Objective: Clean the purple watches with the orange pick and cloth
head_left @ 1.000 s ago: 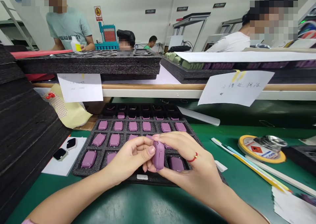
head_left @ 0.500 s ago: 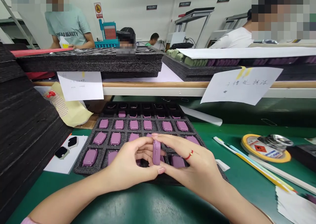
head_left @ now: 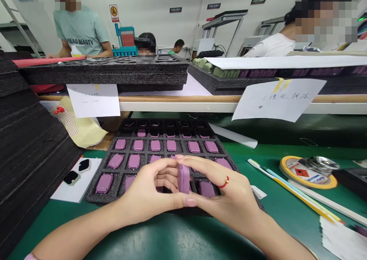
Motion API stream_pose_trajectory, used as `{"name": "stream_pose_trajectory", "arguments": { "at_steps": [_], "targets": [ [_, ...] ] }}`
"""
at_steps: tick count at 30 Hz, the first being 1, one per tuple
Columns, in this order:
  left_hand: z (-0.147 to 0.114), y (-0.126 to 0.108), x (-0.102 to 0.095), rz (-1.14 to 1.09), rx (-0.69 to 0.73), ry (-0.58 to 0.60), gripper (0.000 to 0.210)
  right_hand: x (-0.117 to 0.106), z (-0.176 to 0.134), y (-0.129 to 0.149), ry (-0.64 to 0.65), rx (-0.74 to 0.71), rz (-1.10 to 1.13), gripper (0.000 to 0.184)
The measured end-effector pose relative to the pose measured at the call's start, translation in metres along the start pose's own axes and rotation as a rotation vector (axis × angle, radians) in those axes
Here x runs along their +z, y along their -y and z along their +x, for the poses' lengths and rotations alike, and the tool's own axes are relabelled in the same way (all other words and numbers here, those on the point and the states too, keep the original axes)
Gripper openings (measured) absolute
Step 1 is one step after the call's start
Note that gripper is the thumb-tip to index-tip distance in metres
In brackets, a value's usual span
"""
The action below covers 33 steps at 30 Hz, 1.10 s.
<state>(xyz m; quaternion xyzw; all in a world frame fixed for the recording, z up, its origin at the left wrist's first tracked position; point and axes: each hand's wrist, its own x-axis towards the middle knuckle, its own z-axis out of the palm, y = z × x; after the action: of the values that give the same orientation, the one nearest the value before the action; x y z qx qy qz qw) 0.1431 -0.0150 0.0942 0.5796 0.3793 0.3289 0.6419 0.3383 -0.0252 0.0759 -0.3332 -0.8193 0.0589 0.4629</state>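
Between my two hands, a purple smartwatch case (head_left: 184, 179) is held upright on its edge above a black foam tray (head_left: 99, 167). My left hand (head_left: 153, 185) grips it from the left, thumb at the bottom edge and fingers at the top. From the right, my right hand (head_left: 226, 185) closes on the same case, its index finger along the top and its thumb low. A red ring circles one right finger. In the tray's compartments lie several more purple watch cases (head_left: 134, 161); my hands hide some of them.
Left of the tray, two watches (head_left: 71, 177) rest on white paper. Stacked black foam (head_left: 31, 153) rises at the far left. On the right lie brushes (head_left: 304, 193) and a round tin (head_left: 308, 171). A shelf (head_left: 177, 106) crosses behind, with co-workers beyond it.
The purple watch case has turned slightly between my fingers, so more of its broad face shows. My left thumb has shifted a little to the right along the bottom.
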Motion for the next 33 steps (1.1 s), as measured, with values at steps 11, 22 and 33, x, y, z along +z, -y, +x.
{"name": "stream_pose_trajectory", "arguments": {
  "at_steps": [11, 22, 33],
  "targets": [
    [-0.002, -0.002, 0.002, 0.056, 0.047, -0.006, 0.05, 0.001, 0.0, -0.002, 0.001, -0.025, 0.035, 0.05],
    [-0.009, 0.001, -0.002, 0.441, 0.376, -0.195, 0.042, -0.014, -0.003, 0.003, 0.039, 0.097, 0.188, 0.058],
    [-0.012, 0.011, -0.003, 0.702, 0.738, -0.133, 0.043, -0.002, 0.004, 0.015, 0.051, 0.423, 0.442, 0.05]
  ]
}}
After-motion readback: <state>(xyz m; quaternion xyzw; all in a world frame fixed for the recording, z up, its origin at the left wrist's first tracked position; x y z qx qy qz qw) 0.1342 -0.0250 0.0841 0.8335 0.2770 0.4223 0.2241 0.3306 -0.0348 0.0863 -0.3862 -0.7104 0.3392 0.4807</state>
